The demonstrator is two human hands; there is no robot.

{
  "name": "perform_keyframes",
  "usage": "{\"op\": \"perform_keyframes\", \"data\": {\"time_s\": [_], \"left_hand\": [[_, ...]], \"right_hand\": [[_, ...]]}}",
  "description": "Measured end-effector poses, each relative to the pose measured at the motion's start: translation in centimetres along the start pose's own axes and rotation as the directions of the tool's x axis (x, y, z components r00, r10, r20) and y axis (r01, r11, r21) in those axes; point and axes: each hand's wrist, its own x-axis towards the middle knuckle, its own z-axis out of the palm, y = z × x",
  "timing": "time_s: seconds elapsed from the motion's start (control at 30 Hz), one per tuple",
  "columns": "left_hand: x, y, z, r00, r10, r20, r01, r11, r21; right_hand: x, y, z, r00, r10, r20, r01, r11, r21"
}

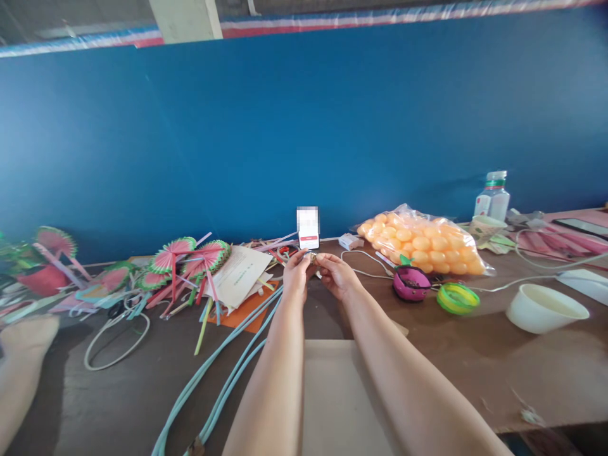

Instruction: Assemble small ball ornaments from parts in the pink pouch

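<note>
Figure: Two Hands at a Cluttered Table before a Blue Wall

Clock positions were read from the paired hands. The left hand (pixel 297 273) and right hand (pixel 336 275) met near the centre of the view, fingertips closed in a pinch on a small brownish item (pixel 312 256), too small to identify, held above the table (pixel 327 316). The surface was dark brown. At 12 o'clock, just beyond the fingers, a phone (pixel 308 231) with a lit screen stood upright near the foot of the blue wall (pixel 304 126), which spanned the room. A red, white and blue strip (pixel 361 25) edged the wall's top; a pale column (pixel 185 19) rose above it at 11 o'clock. Toward 9 o'clock lay printed papers (pixel 241 275) and pink-and-green paper fans (pixel 173 255). Pale blue tubing (pixel 209 373) ran toward 7 o'clock, and a beige panel (pixel 342 392) occupied 6 o'clock, between the forearms. A clear bag of orange balls (pixel 422 244) rested between 2 and 3 o'clock, with a clear bottle (pixel 494 199) farther out. Near 3 o'clock, in outward order, sat a purple bowl (pixel 411 285), a yellow-green basket (pixel 458 299) and a white tub (pixel 541 310). Another person's limb (pixel 26 361) entered between 8 and 9 o'clock.
</note>
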Motion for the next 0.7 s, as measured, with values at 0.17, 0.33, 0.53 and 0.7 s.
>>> {"op": "perform_keyframes", "data": {"time_s": [0.17,0.33,0.53,0.7], "left_hand": [[0.1,-0.08,-0.06,1.0,-0.005,0.01,0.005,1.0,-0.006],[0.17,-0.05,-0.08,1.0,-0.019,0.011,0.019,1.0,-0.006],[0.04,0.12,-0.02,1.0,-0.024,0.01,0.025,0.999,-0.023],[-0.04,0.19,0.04,0.999,-0.039,0.003,0.039,0.999,-0.038]], "right_hand": [[0.04,0.06,-0.07,1.0,-0.014,0.01,0.014,1.0,-0.011],[0.03,-0.01,-0.01,1.0,-0.01,0.015,0.01,1.0,0.001],[-0.02,-0.05,0.08,1.0,-0.003,0.013,0.003,1.0,0.008],[-0.1,-0.1,0.17,1.0,-0.007,0.009,0.007,1.0,-0.004]]}}
